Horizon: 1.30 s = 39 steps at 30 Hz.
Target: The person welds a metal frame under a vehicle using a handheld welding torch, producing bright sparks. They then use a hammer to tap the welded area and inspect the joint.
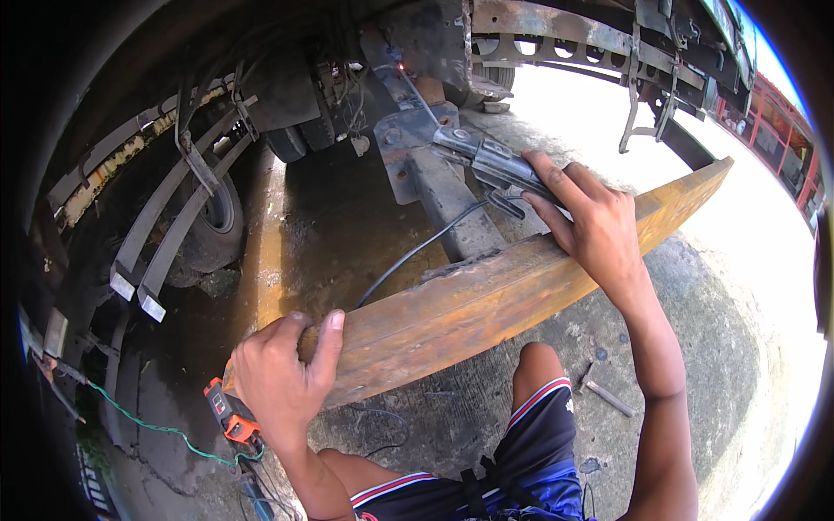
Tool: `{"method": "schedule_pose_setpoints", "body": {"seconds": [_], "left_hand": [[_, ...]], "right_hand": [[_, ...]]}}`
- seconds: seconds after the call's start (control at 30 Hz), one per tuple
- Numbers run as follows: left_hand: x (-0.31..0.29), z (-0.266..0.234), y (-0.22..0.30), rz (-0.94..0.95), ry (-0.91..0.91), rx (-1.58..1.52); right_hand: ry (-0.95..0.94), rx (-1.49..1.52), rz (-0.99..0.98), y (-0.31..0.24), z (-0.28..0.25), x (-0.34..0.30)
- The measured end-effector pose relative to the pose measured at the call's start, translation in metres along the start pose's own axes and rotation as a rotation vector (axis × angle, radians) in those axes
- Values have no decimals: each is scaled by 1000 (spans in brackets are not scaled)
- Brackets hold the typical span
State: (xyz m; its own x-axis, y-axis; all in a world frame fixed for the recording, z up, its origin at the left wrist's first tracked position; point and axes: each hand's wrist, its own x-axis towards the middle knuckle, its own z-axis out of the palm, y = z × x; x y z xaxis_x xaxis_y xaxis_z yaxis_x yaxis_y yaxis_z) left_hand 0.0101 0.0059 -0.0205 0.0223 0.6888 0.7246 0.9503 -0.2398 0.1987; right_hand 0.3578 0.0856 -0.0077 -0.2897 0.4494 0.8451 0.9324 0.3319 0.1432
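My right hand [599,226] is closed around an electrode holder [504,165] above the right part of a long rusty steel beam [452,317]. A thin welding rod [419,97] reaches from its jaws toward the vehicle frame, and its far tip glows red. Below the holder, a dark cable [408,253] runs down behind the beam. At the beam's left end my left hand [276,369] grips the top edge, thumb and fingers bent over it. A dark steel bar [456,208] joins the beam's back side to a bracket [395,135] on the frame.
An orange and black box [230,412] sits by my left wrist, near a green cord [156,427]. On the concrete at right lies a hammer [608,395]. Steel leaf strips [165,230] and a wheel [221,221] are at left. A ladder-like frame [565,39] hangs overhead.
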Motion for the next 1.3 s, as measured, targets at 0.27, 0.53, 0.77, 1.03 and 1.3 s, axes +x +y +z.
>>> {"method": "schedule_pose_setpoints", "body": {"seconds": [0.27,0.53,0.77,1.03,1.3], "left_hand": [[0,-2,0,-1,-22,16],[1,-1,0,11,-10,2],[1,-1,1,12,-11,12],[-1,-3,-1,6,-18,12],[0,-2,-2,10,-68,25]], "right_hand": [[-50,-7,24,-2,-3,3],[-85,-26,5,-3,-4,6],[-62,-31,-19,-1,0,5],[-62,-23,-24,-6,-3,4],[66,13,-141,6,0,-4]]}}
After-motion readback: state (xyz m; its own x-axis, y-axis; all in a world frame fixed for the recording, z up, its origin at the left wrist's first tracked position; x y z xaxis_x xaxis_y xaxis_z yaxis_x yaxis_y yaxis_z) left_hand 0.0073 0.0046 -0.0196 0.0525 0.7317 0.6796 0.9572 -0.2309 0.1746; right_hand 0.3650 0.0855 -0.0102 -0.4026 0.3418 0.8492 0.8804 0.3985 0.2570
